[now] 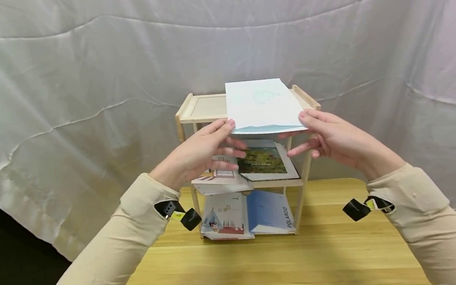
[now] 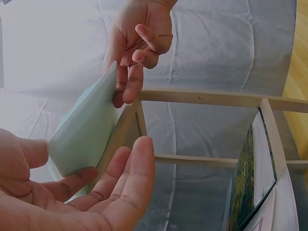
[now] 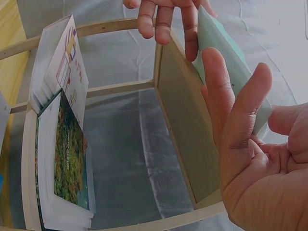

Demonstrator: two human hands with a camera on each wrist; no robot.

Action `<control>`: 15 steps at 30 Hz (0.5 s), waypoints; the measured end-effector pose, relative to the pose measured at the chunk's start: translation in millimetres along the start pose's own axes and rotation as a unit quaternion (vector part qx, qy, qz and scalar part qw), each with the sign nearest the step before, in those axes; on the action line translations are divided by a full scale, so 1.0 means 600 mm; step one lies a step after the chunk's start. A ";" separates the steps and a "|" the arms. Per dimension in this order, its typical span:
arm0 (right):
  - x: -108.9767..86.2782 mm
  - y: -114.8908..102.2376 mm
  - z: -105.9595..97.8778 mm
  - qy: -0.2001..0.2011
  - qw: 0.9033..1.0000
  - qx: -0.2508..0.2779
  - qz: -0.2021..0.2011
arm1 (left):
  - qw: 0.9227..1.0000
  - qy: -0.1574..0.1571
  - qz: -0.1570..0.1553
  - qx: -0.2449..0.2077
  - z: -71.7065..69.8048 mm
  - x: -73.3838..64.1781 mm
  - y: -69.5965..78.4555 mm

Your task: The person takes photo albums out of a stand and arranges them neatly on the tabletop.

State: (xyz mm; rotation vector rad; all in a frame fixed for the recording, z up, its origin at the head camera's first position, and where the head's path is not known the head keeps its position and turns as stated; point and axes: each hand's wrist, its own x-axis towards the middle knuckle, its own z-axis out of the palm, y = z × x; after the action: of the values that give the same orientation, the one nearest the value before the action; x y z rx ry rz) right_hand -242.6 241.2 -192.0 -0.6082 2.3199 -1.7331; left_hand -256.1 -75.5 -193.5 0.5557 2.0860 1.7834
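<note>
A thin book (image 1: 263, 105) with a white front and a faint round drawing lies flat over the right part of the rack's top shelf (image 1: 208, 106). Its pale green underside (image 2: 89, 132) shows in both wrist views. My left hand (image 1: 202, 151) pinches its near left corner, thumb on top and index finger beneath. At the near right corner, my right hand (image 1: 335, 140) pinches it the same way. The other fingers of both hands spread loosely below the book, in front of the middle shelf.
On the middle shelf lie a book with a dark leafy cover (image 1: 264, 159) and a white illustrated book (image 1: 223, 183). The bottom shelf holds another illustrated book (image 1: 226, 215) and a blue POLAROID book (image 1: 270, 211). The rack stands on a wooden table (image 1: 239, 268) before a pale curtain (image 1: 123, 65).
</note>
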 end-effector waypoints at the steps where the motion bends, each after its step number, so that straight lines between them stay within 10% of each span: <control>1: 0.000 0.001 -0.001 0.000 1.000 -0.001 0.001 | 1.000 -0.001 -0.001 0.001 0.001 0.001 -0.001; 15: -0.009 0.012 -0.015 0.004 1.000 0.009 0.002 | 0.999 -0.025 0.008 -0.019 0.012 0.011 -0.007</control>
State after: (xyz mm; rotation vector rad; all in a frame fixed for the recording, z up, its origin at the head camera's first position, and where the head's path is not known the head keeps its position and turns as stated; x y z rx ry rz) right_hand -242.8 252.7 -196.5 -0.5953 2.3061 -1.7560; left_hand -258.7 -66.3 -198.8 0.6010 2.0161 1.7950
